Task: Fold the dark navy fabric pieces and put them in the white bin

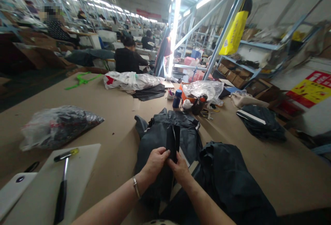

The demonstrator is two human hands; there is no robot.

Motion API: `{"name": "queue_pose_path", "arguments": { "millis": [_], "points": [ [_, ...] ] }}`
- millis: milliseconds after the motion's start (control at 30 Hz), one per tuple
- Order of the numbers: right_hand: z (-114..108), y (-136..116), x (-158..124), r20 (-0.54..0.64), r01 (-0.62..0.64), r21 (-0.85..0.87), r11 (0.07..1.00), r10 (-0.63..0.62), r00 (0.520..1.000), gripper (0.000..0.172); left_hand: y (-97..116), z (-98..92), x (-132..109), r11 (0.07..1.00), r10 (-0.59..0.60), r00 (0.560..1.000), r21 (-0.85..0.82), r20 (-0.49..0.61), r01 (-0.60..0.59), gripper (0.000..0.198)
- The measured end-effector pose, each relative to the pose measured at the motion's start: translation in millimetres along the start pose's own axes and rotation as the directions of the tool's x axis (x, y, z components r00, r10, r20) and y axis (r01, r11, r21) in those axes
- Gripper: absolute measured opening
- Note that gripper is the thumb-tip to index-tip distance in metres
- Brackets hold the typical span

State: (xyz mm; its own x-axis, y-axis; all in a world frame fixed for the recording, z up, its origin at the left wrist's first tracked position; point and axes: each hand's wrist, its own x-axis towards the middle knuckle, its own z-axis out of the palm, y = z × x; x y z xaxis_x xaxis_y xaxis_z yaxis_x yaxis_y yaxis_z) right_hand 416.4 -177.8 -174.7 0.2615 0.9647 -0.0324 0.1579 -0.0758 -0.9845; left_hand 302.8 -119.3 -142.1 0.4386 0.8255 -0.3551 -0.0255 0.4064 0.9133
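My left hand and my right hand meet near the middle of the view. Both pinch the lower end of a dark strip-like fabric piece, which stands up folded with its two edges apart at the top. Beneath it a dark garment lies spread on the table; whether the piece is joined to it I cannot tell. A second heap of dark fabric lies to the right of my right hand. My left wrist wears a metal bracelet.
A hammer lies on a white board at left, near a plastic bag. Ahead stand a blue bottle and a dark bottle. Folded dark fabric lies at right. Other people sit working beyond the table.
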Motion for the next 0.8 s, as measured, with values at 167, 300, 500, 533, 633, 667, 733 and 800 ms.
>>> {"name": "queue_pose_path", "arguments": {
  "millis": [167, 300, 500, 533, 633, 667, 733, 800],
  "points": [
    [-15, -1, 6, 0.064, -0.085, 0.315, 0.945, 0.068, 0.996, 0.026, 5, -15.6, -11, 0.987, -0.074, 0.993, -0.137, 0.096, 0.086, 0.026],
    [-8, -14, 7, 0.064, -0.141, 0.516, 0.845, 0.127, 0.990, 0.058, 17, -12.1, -17, 0.952, -0.111, 0.970, -0.257, 0.214, 0.166, 0.038],
    [-19, -20, 21, 0.155, -0.226, 0.326, 0.918, 0.183, 0.971, 0.031, 52, 1.8, -68, 0.923, -0.194, 0.851, -0.205, 0.488, 0.327, 0.027],
    [-27, -21, 25, 0.134, -0.232, 0.311, 0.922, 0.200, 0.971, 0.029, 58, 2.8, -80, 0.905, -0.215, 0.777, -0.178, 0.591, 0.386, 0.030],
    [-47, -28, 31, 0.132, -0.234, 0.325, 0.916, 0.201, 0.971, 0.031, 71, -2.3, -95, 0.867, -0.213, 0.736, -0.224, 0.643, 0.446, 0.039],
    [-50, -33, 30, 0.166, -0.244, 0.338, 0.909, 0.198, 0.966, 0.031, 73, -7.7, -91, 0.866, -0.206, 0.771, -0.255, 0.603, 0.431, 0.040],
    [-50, -46, 23, 0.257, -0.280, 0.364, 0.888, 0.194, 0.947, 0.037, 75, -23.9, -75, 0.887, -0.198, 0.850, -0.280, 0.489, 0.368, 0.038],
    [-44, -59, 8, 0.319, -0.301, 0.351, 0.887, 0.188, 0.929, 0.049, 75, -43.8, -54, 0.925, -0.175, 0.914, -0.257, 0.367, 0.281, 0.034]
  ]
}}
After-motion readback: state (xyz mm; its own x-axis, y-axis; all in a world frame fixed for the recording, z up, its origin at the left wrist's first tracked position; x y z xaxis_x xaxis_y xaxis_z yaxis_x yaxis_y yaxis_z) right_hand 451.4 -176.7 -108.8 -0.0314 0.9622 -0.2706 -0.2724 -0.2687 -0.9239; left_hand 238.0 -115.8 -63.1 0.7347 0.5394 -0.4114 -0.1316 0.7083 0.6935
